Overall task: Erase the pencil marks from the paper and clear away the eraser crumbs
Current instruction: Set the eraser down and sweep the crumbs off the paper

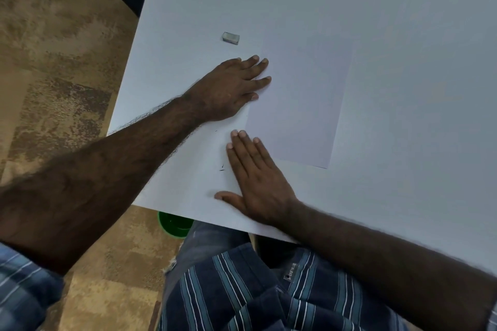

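Head view: left hand [228, 88] flat at paper [298, 105] left edge, right hand [258, 177] flat near corner, fingers straight; eraser [231, 37] beyond left.

A big white table [376, 8] is seen from above. Under it, a floor [53, 48] patched in brown and tan is shown. A green round tub [174, 224] is set on the floor by the table's edge.
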A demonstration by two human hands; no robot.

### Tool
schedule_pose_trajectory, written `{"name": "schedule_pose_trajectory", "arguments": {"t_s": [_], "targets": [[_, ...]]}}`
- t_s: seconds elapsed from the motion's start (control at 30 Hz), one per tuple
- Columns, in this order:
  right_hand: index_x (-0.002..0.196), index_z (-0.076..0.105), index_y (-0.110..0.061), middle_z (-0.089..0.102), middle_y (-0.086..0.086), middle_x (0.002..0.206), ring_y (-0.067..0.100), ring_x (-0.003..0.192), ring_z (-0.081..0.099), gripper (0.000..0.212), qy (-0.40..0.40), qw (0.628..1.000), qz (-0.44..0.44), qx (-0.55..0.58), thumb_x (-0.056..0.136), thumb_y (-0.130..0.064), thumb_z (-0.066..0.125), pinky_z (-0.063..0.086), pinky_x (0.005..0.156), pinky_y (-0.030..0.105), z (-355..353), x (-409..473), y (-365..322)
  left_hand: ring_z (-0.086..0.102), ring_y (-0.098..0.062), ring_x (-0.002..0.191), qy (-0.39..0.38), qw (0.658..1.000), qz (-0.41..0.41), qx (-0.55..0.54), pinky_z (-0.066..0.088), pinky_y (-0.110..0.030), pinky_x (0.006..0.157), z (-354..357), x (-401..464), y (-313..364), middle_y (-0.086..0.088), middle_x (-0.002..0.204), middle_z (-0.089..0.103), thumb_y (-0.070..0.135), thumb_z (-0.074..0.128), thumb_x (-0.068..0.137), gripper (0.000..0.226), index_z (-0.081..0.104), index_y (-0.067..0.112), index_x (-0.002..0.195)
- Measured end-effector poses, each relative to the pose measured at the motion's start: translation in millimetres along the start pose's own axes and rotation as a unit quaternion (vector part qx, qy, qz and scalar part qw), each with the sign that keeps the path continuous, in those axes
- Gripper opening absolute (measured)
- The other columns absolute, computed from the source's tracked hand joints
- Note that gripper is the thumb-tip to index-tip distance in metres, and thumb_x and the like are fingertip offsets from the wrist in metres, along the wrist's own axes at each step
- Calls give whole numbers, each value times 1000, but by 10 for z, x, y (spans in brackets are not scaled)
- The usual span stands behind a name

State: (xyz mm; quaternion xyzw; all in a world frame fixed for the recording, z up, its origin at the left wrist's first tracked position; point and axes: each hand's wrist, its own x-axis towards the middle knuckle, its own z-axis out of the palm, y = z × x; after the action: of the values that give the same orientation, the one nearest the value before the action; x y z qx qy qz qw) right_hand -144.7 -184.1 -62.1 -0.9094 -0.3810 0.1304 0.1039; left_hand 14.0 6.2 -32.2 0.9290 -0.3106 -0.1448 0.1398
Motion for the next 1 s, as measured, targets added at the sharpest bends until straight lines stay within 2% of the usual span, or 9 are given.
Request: {"name": "schedule_pose_trajectory", "arguments": {"t_s": [0.17, 0.27, 0.37, 0.43, 0.63, 0.73, 0.87, 0.93, 1.0], "targets": [[166, 9, 5, -3, 26, 175, 36, 165, -7, 106, -31, 998, -51, -12, 103, -78, 31, 10, 134, 52, 97, 3, -170, 25, -33, 158, 31, 999, 8, -33, 27, -48, 126, 5, -7, -45, -15, 167, 31, 20, 49, 110, 47, 47, 7, 155], [165, 15, 5, 4, 25, 175, 35, 165, -2, 101, 2, 997, -75, 5, 105, -73, 36, 12, 134, 52, 93, 88, -239, 29, -35, 156, 34, 999, 13, -27, 31, -49, 123, 19, -10, -73, -15, 165, 36, 17, 50, 109, 44, 51, 7, 152], [163, 27, 5, 17, 25, 174, 35, 165, 11, 83, 71, 996, -2, 52, 110, -58, 40, 15, 134, 51, -5, 201, -72, 32, -36, 155, 36, 999, 19, -15, 35, -48, 120, 10, 12, -93, -16, 163, 40, 17, 48, 109, 41, 56, 9, 149], [164, 27, 3, 18, 22, 174, 33, 165, 12, 75, 79, 994, 60, 53, 113, -52, 35, 16, 134, 52, -72, 223, 120, 30, -34, 156, 30, 999, 17, 0, 36, -47, 117, 2, 30, -87, -13, 165, 38, 18, 45, 110, 42, 56, 14, 150], [166, 21, 0, 13, 18, 176, 31, 166, 9, 80, 63, 990, 128, 22, 111, -57, 35, 12, 136, 49, -161, 188, 495, 20, -27, 160, 19, 999, -14, 34, 28, -46, 114, -9, 103, -20, -3, 171, 26, 26, 40, 112, 45, 48, 29, 156], [166, 19, 0, 10, 18, 177, 30, 166, 5, 85, 41, 994, 102, 14, 110, -62, 33, 12, 135, 50, -147, 191, 457, 21, -28, 159, 17, 999, -17, 41, 29, -48, 112, -20, 140, -12, -2, 171, 26, 27, 42, 111, 44, 49, 30, 154], [167, 17, 0, 8, 19, 177, 31, 166, 3, 90, 2, 1000, -5, 13, 108, -67, 32, 14, 135, 50, -77, 161, 256, 24, -30, 158, 10, 998, -14, 54, 30, -49, 110, -41, 169, -19, 0, 171, 27, 28, 43, 111, 42, 51, 31, 153], [166, 19, -1, 10, 18, 177, 30, 166, 5, 89, 7, 999, -48, 15, 108, -67, 36, 16, 134, 50, -70, 163, 231, 24, -31, 158, 5, 998, -11, 57, 31, -50, 110, -51, 176, -35, 0, 171, 26, 29, 43, 112, 42, 51, 31, 153], [166, 21, -1, 12, 18, 176, 30, 166, 7, 89, 35, 999, -30, 19, 109, -66, 38, 16, 134, 50, -101, 216, 283, 23, -31, 158, 1, 998, -11, 58, 30, -50, 110, -53, 181, -50, 0, 172, 26, 29, 42, 111, 42, 51, 31, 153]]}}
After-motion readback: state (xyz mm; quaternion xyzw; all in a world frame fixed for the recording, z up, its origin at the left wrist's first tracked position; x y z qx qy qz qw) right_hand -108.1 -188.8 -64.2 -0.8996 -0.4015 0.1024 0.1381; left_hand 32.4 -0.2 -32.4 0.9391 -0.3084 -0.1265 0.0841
